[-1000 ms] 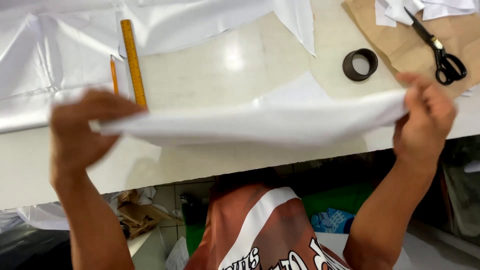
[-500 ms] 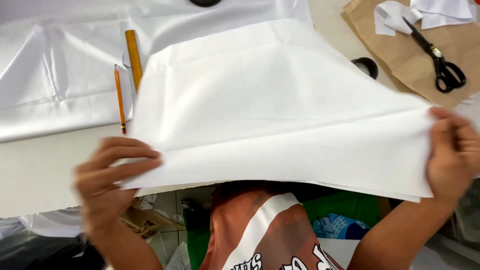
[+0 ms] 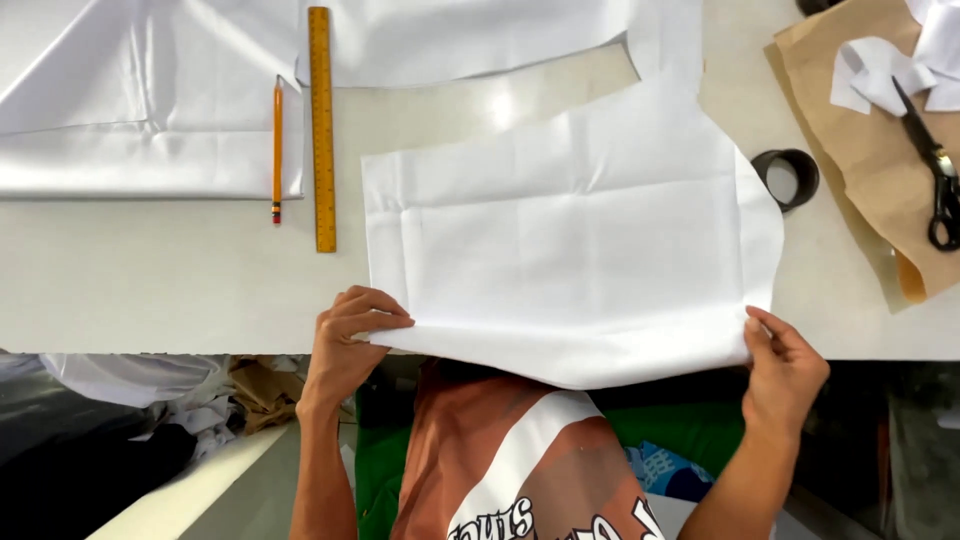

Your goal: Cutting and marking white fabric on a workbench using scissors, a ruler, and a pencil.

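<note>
**Cut cloth now spread flat on the table**

The white fabric piece (image 3: 570,240), held up in the air a second ago, now lies spread across the table (image 3: 150,280), its near edge hanging over the rim. The left hand (image 3: 345,345) pinches the near left corner; the right hand (image 3: 785,365) grips the near right corner. Ruler (image 3: 321,130), pencil (image 3: 277,150), tape roll (image 3: 785,178) and scissors (image 3: 930,165) lie untouched.

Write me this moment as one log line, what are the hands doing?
left hand: pinches white fabric piece near corner | right hand: pinches other near corner | fabric: flat on table, near edge overhanging
</note>
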